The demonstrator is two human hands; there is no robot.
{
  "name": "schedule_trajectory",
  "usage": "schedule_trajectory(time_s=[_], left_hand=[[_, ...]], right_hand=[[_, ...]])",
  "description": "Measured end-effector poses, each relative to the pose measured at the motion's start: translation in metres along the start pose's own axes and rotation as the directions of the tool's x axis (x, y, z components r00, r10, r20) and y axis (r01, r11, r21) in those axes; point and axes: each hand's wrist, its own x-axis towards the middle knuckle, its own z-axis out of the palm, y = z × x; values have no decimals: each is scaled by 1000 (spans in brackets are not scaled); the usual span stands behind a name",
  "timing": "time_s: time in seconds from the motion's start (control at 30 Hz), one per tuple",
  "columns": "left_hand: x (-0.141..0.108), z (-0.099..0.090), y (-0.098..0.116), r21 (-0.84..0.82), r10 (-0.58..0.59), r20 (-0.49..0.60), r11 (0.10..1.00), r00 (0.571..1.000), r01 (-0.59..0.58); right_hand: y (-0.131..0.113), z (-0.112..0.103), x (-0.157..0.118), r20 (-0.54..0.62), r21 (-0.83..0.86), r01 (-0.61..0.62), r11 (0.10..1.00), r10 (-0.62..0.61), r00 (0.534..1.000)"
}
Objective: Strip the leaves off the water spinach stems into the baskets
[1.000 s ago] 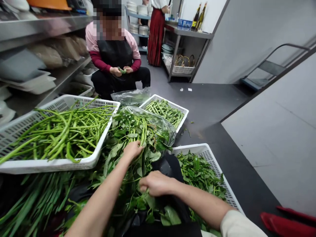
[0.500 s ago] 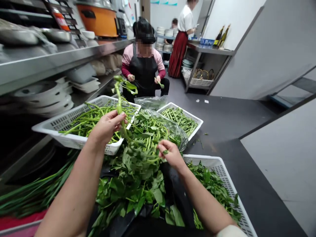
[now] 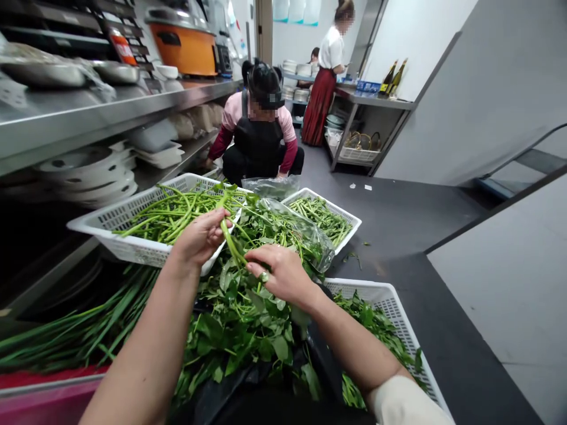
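A long green leafy-vegetable stem (image 3: 229, 239) stretches between my hands, above a heap of leafy greens (image 3: 248, 336) piled in front of me. My left hand (image 3: 202, 236) is closed round its upper part, near the edge of a white basket (image 3: 95, 224) of cut stems. Lower down, my right hand (image 3: 279, 271) pinches the same stem with thumb and forefinger. A leafy piece hangs below the right fingers, and I cannot tell whether it belongs to that stem.
A white basket of leaves (image 3: 394, 292) stands at my right, and another with cut stems (image 3: 354, 227) lies farther off. Long green stalks (image 3: 88, 321) lie at left. A co-worker (image 3: 261, 130) crouches opposite; another person (image 3: 328, 77) stands behind. A steel shelf (image 3: 110, 115) runs along the left.
My right hand has moved left and up onto the stem held by my left hand. The stem has come lower. The crouching co-worker's hands have dropped down.
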Motion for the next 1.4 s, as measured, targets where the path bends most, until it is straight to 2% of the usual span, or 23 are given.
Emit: schedule_trajectory(time_s=[0.1, 0.17, 0.2, 0.27, 0.3, 0.33, 0.37, 0.4, 0.43, 0.5, 0.53, 0.57, 0.63, 0.67, 0.73, 0.8, 0.9, 1.0, 1.07, 1.13, 1.2, 1.3, 1.4], left_hand=[[-3, 5, -11, -23, -46, -21, 999, 999, 46], [-5, 6, -19, -9, -41, -23, 999, 999, 41], [-7, 6, -23, 11, -39, -24, 999, 999, 40], [-10, 5, -31, 64, -31, -29, 997, 999, 33], [-12, 4, -34, 89, -20, -37, 996, 999, 23], [-13, 2, -38, 112, -4, -44, 994, 999, 9], [-15, 1, -41, 133, 14, -51, 991, 999, -7], [-15, 0, -44, 158, 27, -52, 987, 998, -19], [-16, 0, -47, 189, 35, -45, 982, 998, -26], [-16, 1, -52, 259, 27, -16, 966, 1000, -22], [-16, 2, -54, 288, 23, -6, 957, 1000, -20], [-17, 4, -56, 312, 16, 8, 950, 1000, -18], [-19, 8, -60, 350, 2, 39, 937, 999, -15], [-20, 8, -61, 369, -7, 56, 929, 998, -14], [-23, 9, -63, 409, -20, 89, 912, 996, -18], [-26, 9, -65, 434, -16, 115, 900, 993, -36], [-29, 18, -72, 436, -1, 125, 898, 992, -54], [-30, 36, -84, 449, 44, 143, 887, 989, -104], [-30, 48, -92, 456, 110, 166, 872, 980, -175], [-31, 57, -100, 458, 125, 199, 865, 972, -205], [-32, 61, -106, 457, 51, 253, 874, 966, -166], [-37, 63, -114, 482, -104, 331, 873, 938, -74], [-37, 56, -119, 564, -186, 427, 820, 885, -99]], right_hand=[[11, 18, 4, -53, 15, -78, 997, 79, 995], [26, 27, 8, -154, 233, -190, 954, 229, 961], [35, 30, 9, -175, 409, -264, 873, 359, 917], [54, 30, 12, -100, 720, -366, 589, 610, 786], [61, 28, 11, -42, 803, -385, 455, 688, 725], [66, 25, 10, -1, 847, -391, 361, 736, 677], [68, 22, 7, 3, 865, -381, 325, 758, 652], [67, 19, 4, -35, 863, -360, 353, 755, 655], [64, 17, 0, -98, 834, -339, 435, 721, 685], [51, 15, -5, -224, 660, -289, 694, 549, 806], [43, 15, -7, -254, 501, -251, 828, 418, 872], [37, 16, -7, -245, 324, -205, 924, 291, 925], [30, 18, -5, -163, 56, -127, 990, 134, 977], [29, 19, -3, -118, -4, -98, 995, 97, 988], [32, 22, -2, -42, 33, -59, 998, 61, 997], [36, 28, -5, -45, 223, -65, 973, 77, 996], [38, 40, -14, -172, 569, -122, 814, 263, 949], [39, 44, -23, -211, 788, -177, 590, 530, 821], [45, 38, -28, -146, 880, -216, 423, 674, 724], [55, 25, -33, -84, 923, -229, 308, 745, 662], [64, 14, -39, -65, 926, -239, 291, 749, 659], [67, 9, -49, -42, 910, -272, 313, 721, 691], [60, 13, -56, 9, 900, -315, 301, 709, 705]])
